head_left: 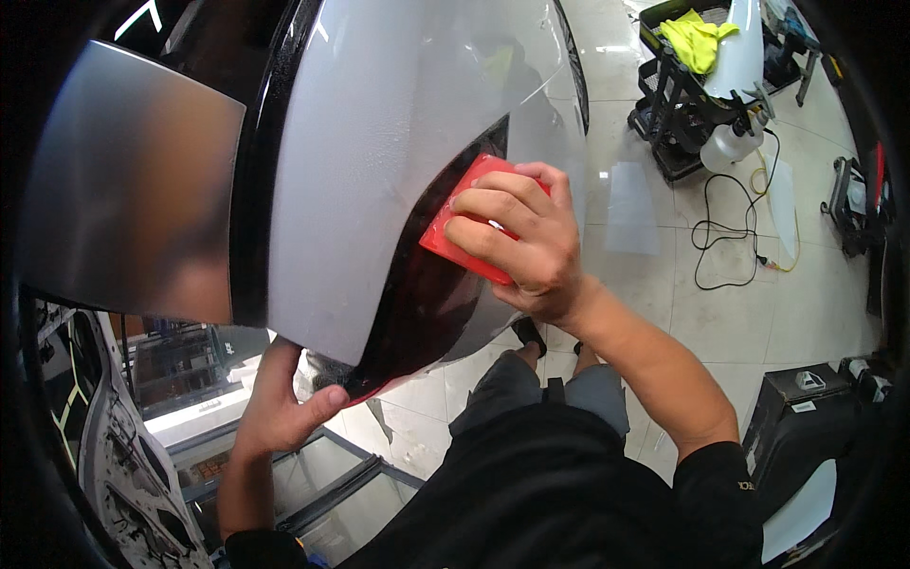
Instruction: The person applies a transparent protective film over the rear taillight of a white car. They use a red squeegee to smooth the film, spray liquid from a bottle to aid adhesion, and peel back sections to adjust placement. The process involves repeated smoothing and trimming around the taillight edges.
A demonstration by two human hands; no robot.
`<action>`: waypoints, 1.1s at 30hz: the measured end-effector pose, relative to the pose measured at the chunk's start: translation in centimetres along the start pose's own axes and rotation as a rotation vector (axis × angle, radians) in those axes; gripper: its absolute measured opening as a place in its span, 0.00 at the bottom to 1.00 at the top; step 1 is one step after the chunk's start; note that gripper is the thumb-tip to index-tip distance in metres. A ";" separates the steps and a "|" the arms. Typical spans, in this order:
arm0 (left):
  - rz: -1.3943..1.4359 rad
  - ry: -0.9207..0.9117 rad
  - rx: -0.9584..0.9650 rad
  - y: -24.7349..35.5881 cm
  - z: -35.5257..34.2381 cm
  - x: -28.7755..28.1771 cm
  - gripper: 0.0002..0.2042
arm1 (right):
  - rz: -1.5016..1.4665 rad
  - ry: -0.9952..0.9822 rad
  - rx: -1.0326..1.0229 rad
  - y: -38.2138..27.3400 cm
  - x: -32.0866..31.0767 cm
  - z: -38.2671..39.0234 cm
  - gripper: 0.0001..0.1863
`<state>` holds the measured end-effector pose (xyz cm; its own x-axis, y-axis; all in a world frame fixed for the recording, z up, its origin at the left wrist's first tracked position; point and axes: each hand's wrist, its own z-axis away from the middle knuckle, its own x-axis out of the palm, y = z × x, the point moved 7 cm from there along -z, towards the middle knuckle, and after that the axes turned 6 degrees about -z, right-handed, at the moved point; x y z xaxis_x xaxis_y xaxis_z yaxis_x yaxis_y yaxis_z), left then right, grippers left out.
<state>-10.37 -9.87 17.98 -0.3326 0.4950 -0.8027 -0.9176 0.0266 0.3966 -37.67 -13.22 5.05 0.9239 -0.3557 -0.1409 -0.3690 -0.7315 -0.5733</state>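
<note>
My right hand is closed around a flat red squeegee. The squeegee presses on a long dark lamp set into the silver-grey car body panel. Fine droplets and a wet sheen show on the panel. Down at the panel's lower edge, my left hand rests with its thumb spread away from the fingers. The fingertips are partly hidden at that edge. Beside the thumb, a crumpled, see-through edge shows next to the lamp's lower tip.
A black cart at the far right carries a yellow cloth. Near it stand a white spray bottle and a coiled black cable. A black case is at right; a bare door shell stands lower left.
</note>
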 end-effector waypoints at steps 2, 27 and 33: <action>-0.013 0.000 0.012 0.0 0.2 0.0 0.52 | -0.009 0.025 -0.018 0.2 0.4 -0.6 0.22; -0.849 0.944 0.287 18.8 -5.5 3.6 0.16 | -0.051 0.029 0.031 -1.2 -1.5 0.0 0.25; -0.971 0.868 -0.060 20.4 -9.0 5.3 0.10 | -0.053 0.020 -0.014 0.2 -2.4 0.0 0.22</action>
<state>-32.82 -14.52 17.79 0.4573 -0.4243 -0.7816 -0.8621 0.0042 -0.5067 -39.94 -12.49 5.24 0.9402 -0.3272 -0.0944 -0.3208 -0.7580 -0.5680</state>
